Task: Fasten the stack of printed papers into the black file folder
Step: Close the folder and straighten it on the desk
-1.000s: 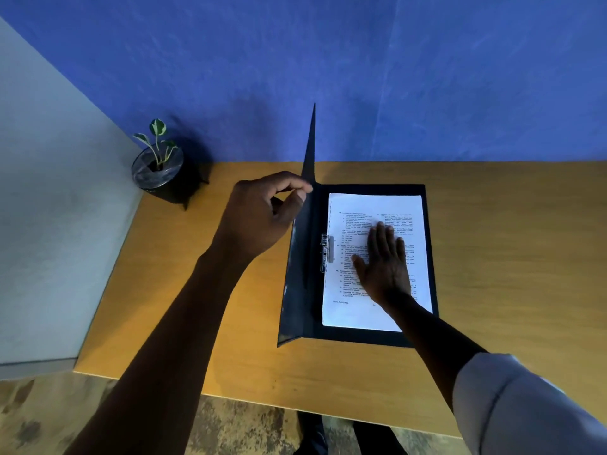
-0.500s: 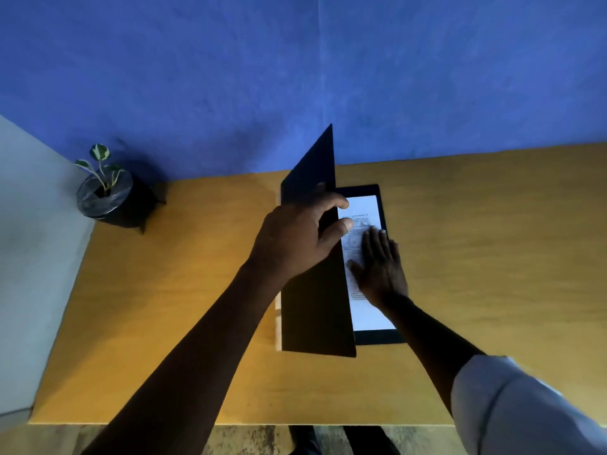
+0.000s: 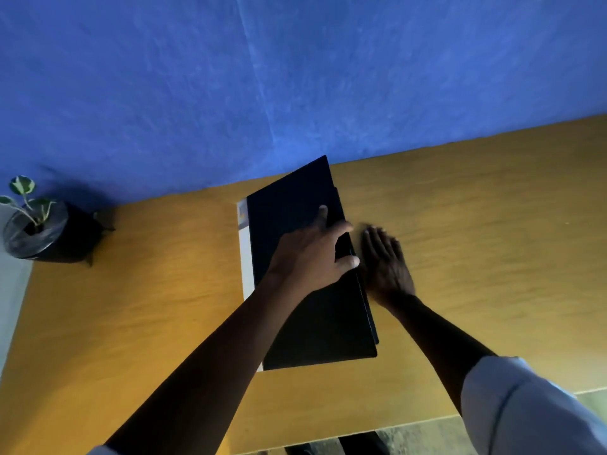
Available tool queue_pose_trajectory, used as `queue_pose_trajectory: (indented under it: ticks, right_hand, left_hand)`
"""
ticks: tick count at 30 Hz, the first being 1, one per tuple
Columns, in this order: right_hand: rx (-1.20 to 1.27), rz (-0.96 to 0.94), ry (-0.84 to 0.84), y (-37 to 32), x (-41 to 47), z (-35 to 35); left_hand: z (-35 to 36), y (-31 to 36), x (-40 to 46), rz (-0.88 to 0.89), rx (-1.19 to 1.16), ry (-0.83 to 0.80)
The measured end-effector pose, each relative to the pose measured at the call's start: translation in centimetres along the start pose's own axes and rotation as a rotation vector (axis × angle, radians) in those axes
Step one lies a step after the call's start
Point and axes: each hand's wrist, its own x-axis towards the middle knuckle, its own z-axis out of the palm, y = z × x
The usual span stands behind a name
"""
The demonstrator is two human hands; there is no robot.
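Observation:
The black file folder [image 3: 295, 224] lies on the wooden table [image 3: 147, 307], its front cover folded almost flat over the papers. The printed sheets are hidden inside; only a pale strip along the folder's spine [image 3: 247, 270] shows at its left edge. My left hand [image 3: 312, 257] grips the cover's right edge, fingers on top and thumb curled under it. Flat on the table just right of the folder lies my right hand [image 3: 386, 264], fingers straight, slightly blurred.
A small potted plant [image 3: 36, 231] in a black pot stands at the table's far left corner. A blue wall [image 3: 295, 77] runs along the table's back edge. The table's front edge is close to my body.
My left hand has swung the cover from upright down over the papers. My right hand has slid off the sheets onto the table beside the folder. The view has tilted and shifted right.

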Motion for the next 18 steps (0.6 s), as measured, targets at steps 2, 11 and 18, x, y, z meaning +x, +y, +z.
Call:
queue_pose_trajectory:
  ticks: [2, 11, 18]
  right_hand:
    - [-0.031, 0.013, -0.02, 1.1, -0.1, -0.1]
    - [-0.016, 0.049, -0.039, 1.6, -0.1, -0.3]
    - [-0.025, 0.051, -0.003, 1.5, -0.3, -0.4]
  left_hand:
    - [1.1, 0.4, 0.7, 0.009, 0.045, -0.035]
    - [3.7, 2.0, 2.8, 0.054, 0.168, -0.163]
    - [4.8, 2.2, 3.8, 0.046, 0.193, -0.23]
